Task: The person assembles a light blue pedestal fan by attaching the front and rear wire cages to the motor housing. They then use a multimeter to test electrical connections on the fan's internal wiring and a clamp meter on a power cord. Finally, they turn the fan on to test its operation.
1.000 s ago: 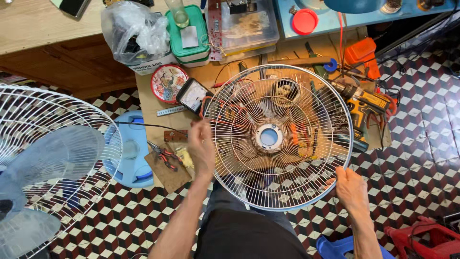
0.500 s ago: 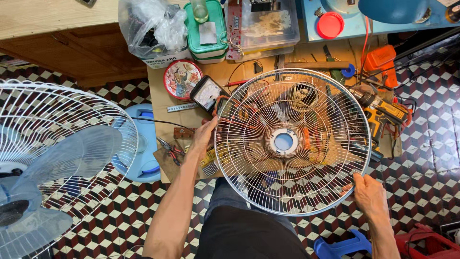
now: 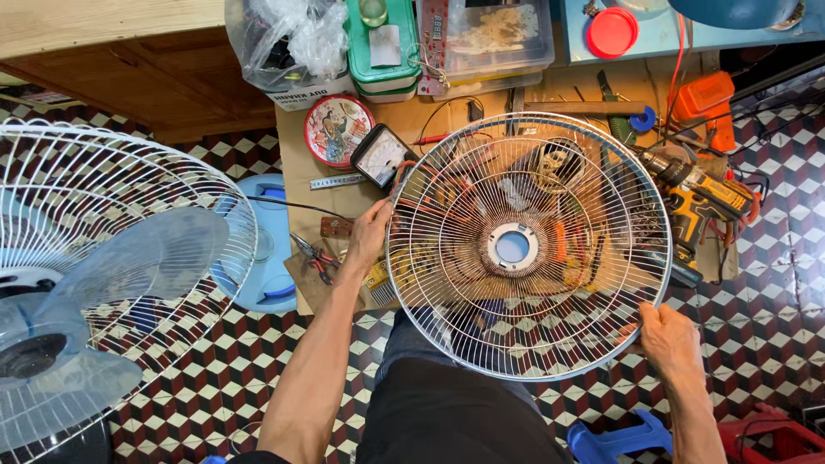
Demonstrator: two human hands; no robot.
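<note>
The person holds a round white wire fan guard [image 3: 528, 247], its thin spokes running out from a ring-shaped hub, flat above the cluttered wooden desk [image 3: 430, 120] and their lap. The left hand [image 3: 369, 236] curls around the rim at its left edge, and the right hand [image 3: 669, 337] grips the lower right rim. A yellow power drill [image 3: 700, 202] lies beside it, a round painted tin [image 3: 339, 130] further left

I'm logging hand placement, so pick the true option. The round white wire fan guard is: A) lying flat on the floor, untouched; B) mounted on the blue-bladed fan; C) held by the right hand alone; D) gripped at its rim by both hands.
D: the left hand grips the left rim of the round white wire fan guard and the right hand grips its lower right rim.
</note>
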